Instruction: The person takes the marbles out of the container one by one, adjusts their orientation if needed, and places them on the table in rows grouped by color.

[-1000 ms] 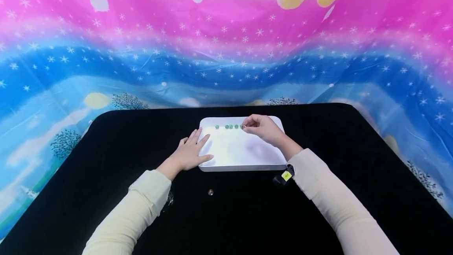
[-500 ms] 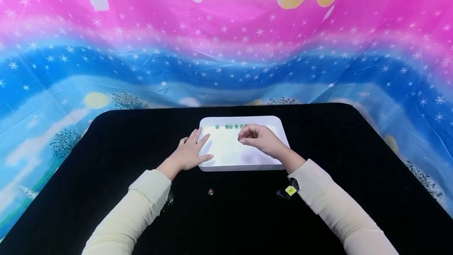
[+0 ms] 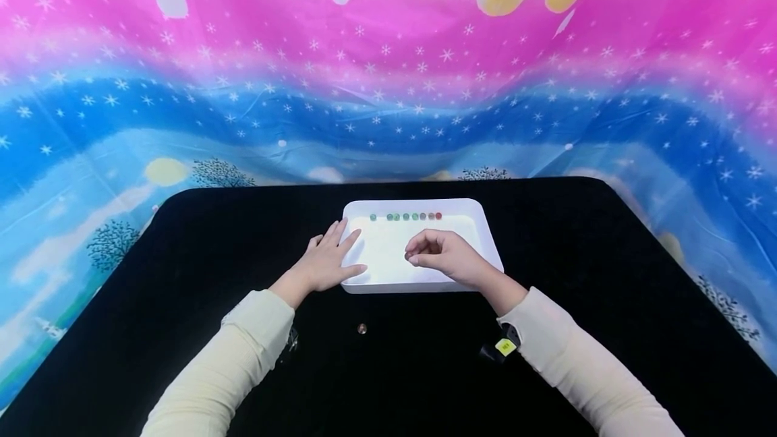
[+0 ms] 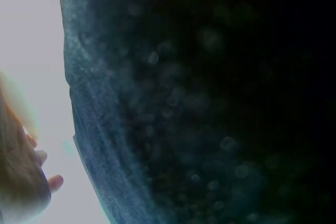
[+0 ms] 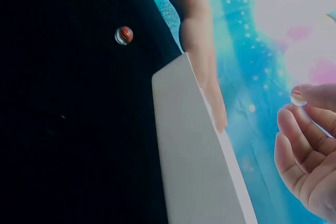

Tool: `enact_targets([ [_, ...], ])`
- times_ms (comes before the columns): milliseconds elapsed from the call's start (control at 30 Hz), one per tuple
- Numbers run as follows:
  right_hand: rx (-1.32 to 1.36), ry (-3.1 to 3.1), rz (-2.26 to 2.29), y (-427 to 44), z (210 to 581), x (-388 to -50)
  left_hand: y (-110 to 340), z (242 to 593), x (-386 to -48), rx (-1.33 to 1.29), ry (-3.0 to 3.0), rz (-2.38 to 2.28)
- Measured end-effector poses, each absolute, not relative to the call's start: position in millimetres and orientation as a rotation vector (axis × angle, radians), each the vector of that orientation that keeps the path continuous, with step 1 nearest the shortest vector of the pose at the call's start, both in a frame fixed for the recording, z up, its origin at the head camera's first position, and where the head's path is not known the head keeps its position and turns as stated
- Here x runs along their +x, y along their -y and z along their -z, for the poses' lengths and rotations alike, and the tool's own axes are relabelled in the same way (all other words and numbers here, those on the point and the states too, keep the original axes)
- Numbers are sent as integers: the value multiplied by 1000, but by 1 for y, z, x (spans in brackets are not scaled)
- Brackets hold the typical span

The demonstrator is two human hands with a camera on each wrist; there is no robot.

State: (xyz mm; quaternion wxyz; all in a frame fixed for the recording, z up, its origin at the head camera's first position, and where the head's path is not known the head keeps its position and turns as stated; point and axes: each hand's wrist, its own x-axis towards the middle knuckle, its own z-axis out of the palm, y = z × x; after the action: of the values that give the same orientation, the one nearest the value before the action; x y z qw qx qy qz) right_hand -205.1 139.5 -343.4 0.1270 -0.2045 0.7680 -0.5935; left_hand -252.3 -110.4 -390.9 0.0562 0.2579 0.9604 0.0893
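Note:
A white tray lies on the black table, with a row of several green and reddish marbles along its far side. My left hand rests with spread fingers on the tray's left rim; in the left wrist view only part of the hand shows. Over the tray, my right hand pinches a marble, which the right wrist view shows as a clear marble with orange between thumb and fingertips of the hand. Another marble lies on the cloth in front of the tray.
Black cloth covers the table around the tray. Behind it hangs a pink and blue curtain with snowflakes. A dark wrist device with a yellow label sits at the right cuff.
My right hand has drawn back from the marble row toward the tray's near side, still pinching a marble. More of the row's right end, with reddish marbles, shows. The left hand has not moved.

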Motion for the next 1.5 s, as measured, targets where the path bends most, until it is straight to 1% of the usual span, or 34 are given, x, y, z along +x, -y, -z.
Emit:
enact_targets([
  [367, -661, -2099, 1744, -137, 357, -192, 110, 390, -253, 768, -2909, -258],
  [667, -651, -2049, 1686, -129, 366, -182, 110, 391, -253, 764, -2913, -254],
  [1500, -703, -2020, 1549, -112, 397, -173, 110, 390, -252, 767, -2912, -267],
])
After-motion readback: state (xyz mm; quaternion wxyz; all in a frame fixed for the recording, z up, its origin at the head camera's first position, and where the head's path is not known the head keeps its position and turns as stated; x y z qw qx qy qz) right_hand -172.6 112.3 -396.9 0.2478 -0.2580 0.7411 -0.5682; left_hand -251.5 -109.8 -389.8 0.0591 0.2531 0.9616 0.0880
